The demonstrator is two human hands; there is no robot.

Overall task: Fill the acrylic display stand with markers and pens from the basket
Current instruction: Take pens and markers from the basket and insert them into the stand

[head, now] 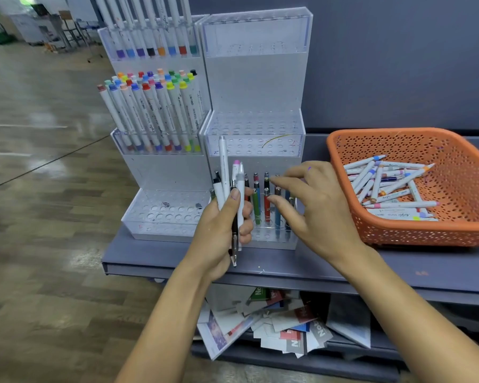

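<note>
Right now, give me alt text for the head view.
The left hand grips a bundle of pens before an acrylic stand, while the open right hand hovers by its bottom-row pens. An orange basket of markers sits at right.

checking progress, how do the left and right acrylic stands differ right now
The left stand has markers in its top and middle tiers; the right stand has both empty. The left stand's bottom tier shows no pens; the right stand's holds coloured pens. Both are clear, three-tiered acrylic with hole grids.

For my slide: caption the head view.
Left hand grips a pen bundle; open right hand hovers at coloured pens in clear acrylic stand.
</note>
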